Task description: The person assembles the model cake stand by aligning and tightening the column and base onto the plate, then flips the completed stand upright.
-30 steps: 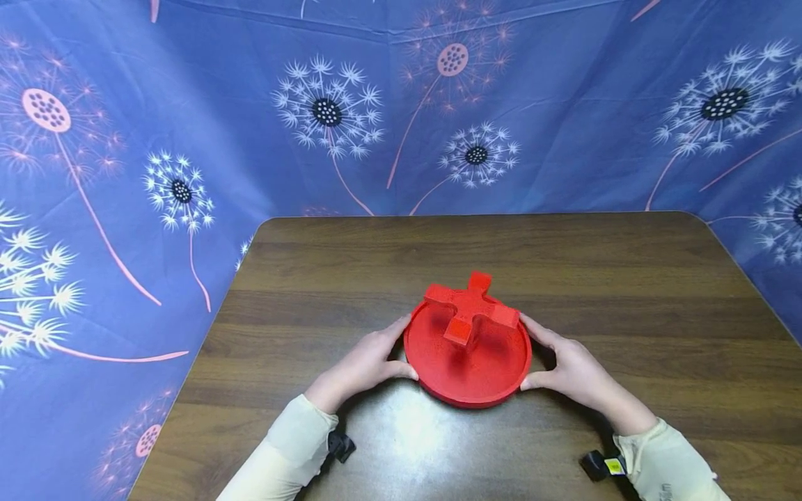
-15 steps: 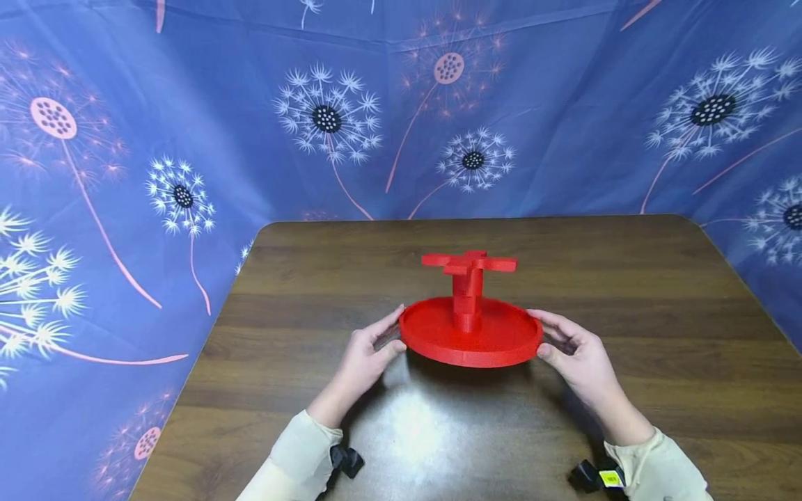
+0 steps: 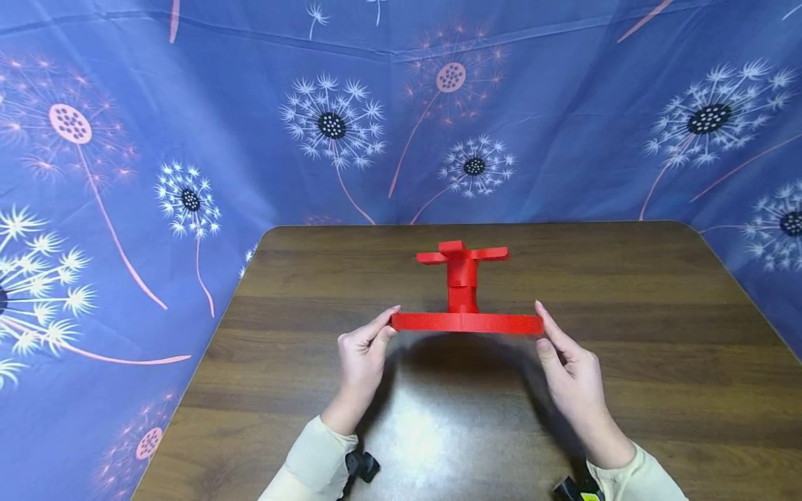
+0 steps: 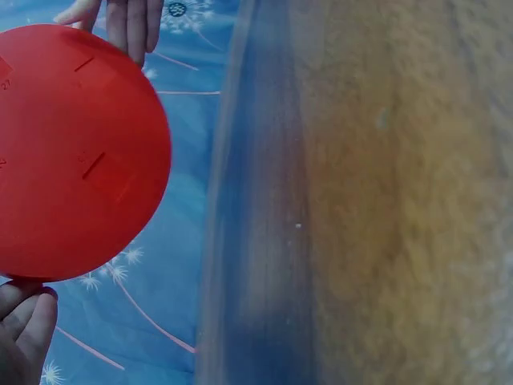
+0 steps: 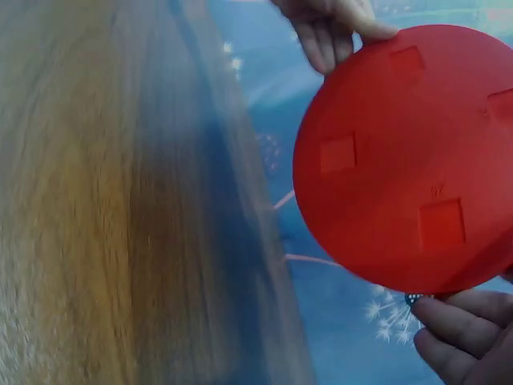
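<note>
A red round tray (image 3: pixel 466 323) is held up above the table, its rim seen edge-on in the head view. From its middle rises a red post (image 3: pixel 462 285) topped by a red cross-shaped piece (image 3: pixel 462 252). My left hand (image 3: pixel 365 358) pinches the left side of the rim between thumb and fingers. On the opposite side, my right hand (image 3: pixel 578 379) grips the rim the same way, fingertips pointing up. Both wrist views look at the tray's flat underside, where several shallow square recesses (image 5: pixel 442 224) show; the post is hidden there.
The brown wood-grain table (image 3: pixel 301 292) spreads under the hands, with the tray's shadow on it. Behind and to the left hangs a blue dandelion-print cloth (image 3: pixel 401 118). A black wrist device (image 3: pixel 363 465) sits at the left cuff.
Both hands have raised the red tray off the table and tilted it, from its top face showing to edge-on. The post now stands upright in view.
</note>
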A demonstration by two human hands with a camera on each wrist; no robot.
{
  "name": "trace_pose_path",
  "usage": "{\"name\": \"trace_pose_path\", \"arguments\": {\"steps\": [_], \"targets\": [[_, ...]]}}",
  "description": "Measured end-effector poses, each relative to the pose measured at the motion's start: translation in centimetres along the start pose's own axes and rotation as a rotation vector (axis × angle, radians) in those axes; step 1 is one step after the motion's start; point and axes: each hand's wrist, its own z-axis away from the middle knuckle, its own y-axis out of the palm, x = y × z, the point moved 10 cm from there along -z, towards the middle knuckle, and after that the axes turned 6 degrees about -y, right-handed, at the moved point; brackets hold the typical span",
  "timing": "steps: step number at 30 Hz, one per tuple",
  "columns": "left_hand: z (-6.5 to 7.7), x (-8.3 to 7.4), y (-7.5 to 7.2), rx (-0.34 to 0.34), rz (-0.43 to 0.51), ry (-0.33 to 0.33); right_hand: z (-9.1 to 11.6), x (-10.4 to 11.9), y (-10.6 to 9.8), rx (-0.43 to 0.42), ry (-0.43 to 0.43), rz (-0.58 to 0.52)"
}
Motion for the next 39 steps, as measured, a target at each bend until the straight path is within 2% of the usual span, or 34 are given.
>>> {"name": "trace_pose_path", "arguments": {"steps": [3, 6, 10, 16, 20, 25, 34, 39], "targets": [[-0.1, -0.1, -0.2, -0.007, 0.029, -0.019, -0.1, 0.6, -0.3, -0.035, -0.087, 0.064], [-0.1, 0.5, -0.1, 0.009, 0.053, -0.046, -0.2, 0.7, -0.7, -0.088, -0.104, 0.093], [0.3, 1.9, 0.2, 0.021, 0.124, -0.081, -0.4, 0.4, -1.1, -0.135, -0.080, 0.066], [0.7, 4.4, 0.3, 0.005, 0.201, -0.111, -0.4, -0.7, -0.7, -0.112, -0.011, -0.026], [0.7, 4.7, 0.3, 0.004, 0.227, -0.120, -0.2, -1.1, -0.6, -0.114, 0.025, -0.069], [0.6, 4.7, 0.1, -0.006, 0.243, -0.117, -0.2, -1.2, -0.6, -0.118, 0.032, -0.089], [0.3, 4.7, -0.1, -0.029, 0.292, -0.150, -0.3, -0.9, -0.5, -0.122, 0.045, -0.148], [-0.2, 4.7, -0.1, -0.032, 0.276, -0.209, -1.0, -0.7, -0.5, -0.127, 0.054, -0.161]]}}
